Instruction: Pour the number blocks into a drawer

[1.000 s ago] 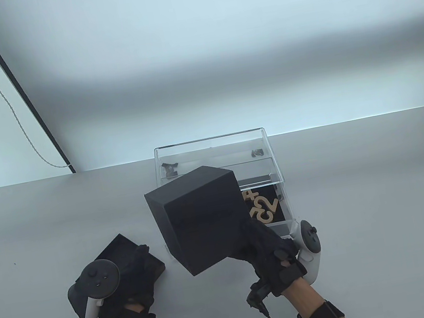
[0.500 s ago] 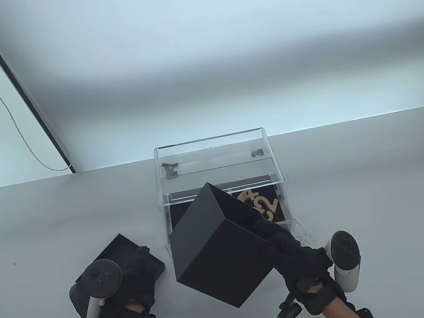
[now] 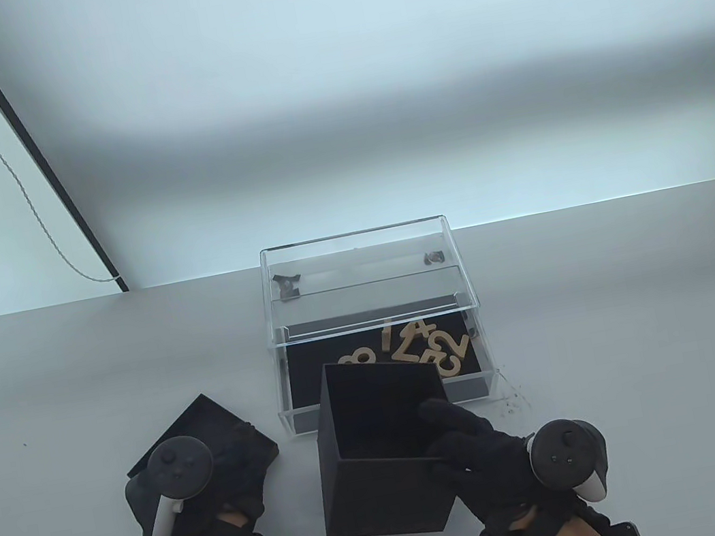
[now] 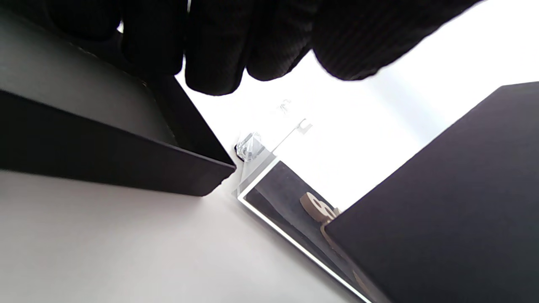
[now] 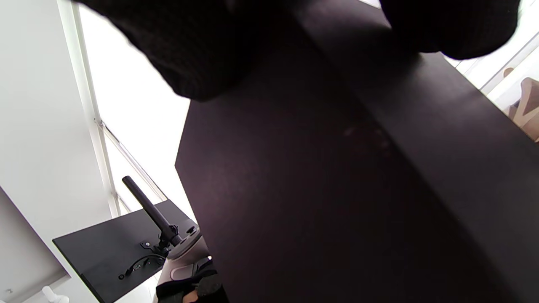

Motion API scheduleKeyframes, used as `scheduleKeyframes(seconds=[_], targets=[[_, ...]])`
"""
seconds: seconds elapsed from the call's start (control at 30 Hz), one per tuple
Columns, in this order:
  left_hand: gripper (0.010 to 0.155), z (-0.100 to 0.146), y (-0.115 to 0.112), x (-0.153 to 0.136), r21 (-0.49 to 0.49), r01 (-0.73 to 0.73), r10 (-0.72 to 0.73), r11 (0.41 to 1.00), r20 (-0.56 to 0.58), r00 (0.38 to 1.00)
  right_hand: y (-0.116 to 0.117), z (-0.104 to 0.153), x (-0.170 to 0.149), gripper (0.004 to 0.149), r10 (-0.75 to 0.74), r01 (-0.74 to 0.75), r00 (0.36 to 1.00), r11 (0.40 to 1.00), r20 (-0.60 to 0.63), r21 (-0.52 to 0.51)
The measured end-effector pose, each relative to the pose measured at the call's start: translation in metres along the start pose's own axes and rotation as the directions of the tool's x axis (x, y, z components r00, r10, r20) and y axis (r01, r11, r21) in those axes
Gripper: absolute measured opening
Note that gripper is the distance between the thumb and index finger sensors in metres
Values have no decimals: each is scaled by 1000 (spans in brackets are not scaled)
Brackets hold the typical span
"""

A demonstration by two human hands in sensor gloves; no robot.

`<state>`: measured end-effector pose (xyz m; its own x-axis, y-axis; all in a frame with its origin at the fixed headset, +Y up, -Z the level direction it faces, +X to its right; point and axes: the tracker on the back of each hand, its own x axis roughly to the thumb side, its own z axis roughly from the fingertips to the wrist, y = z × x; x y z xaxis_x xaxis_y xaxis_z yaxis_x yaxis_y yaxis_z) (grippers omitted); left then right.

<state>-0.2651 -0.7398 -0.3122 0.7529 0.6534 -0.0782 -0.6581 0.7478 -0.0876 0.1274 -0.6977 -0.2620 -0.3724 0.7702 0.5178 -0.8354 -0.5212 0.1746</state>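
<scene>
Gripping the box [image 3: 377, 458] rim, our right fingers [image 3: 441, 409] hook inside, mouth up, beside the drawer [image 3: 388, 401]. The blocks [image 3: 424, 349] lie in it. Left fingers [image 3: 239, 441] rest flat on the lid [image 3: 197, 417]. Pouring looks done; next we'd set the box on the counter [image 3: 619, 339].

**Grey table and what sits on it**

You have a pale grey table [image 3: 613, 306] with a rounded far-left corner. On it stands a clear acrylic case [image 3: 360, 260] near the far edge, its drawer [image 3: 389, 407] pulled toward you. Left of the drawer, a flat black lid [image 3: 181, 427] lies on the surface. Small dark specks [image 3: 510, 398] are scattered just beside the drawer's right front corner.
</scene>
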Motion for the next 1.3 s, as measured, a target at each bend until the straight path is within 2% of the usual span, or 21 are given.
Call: scheduleKeyframes(seconds=[0.27, 0.47, 0.63, 1.03, 1.3], targets=[[65, -2, -5, -4, -18, 9, -10, 1000, -14, 1000, 10, 1, 2, 40, 163, -167, 985, 984, 59, 66], [64, -4, -8, -8, -30, 21, -22, 999, -32, 999, 13, 2, 2, 40, 195, -200, 979, 977, 66, 78], [65, -7, -13, -13, -62, 76, -80, 995, -67, 995, 14, 1, 4, 43, 298, -307, 951, 943, 85, 128], [67, -15, -32, -37, -187, 259, -294, 948, -195, 936, -6, 1, -1, 67, 153, -155, 988, 985, 26, 77], [59, -17, -34, -32, -94, 410, -420, 907, -229, 878, -16, 1, -9, 74, 145, -144, 989, 988, -22, 48]])
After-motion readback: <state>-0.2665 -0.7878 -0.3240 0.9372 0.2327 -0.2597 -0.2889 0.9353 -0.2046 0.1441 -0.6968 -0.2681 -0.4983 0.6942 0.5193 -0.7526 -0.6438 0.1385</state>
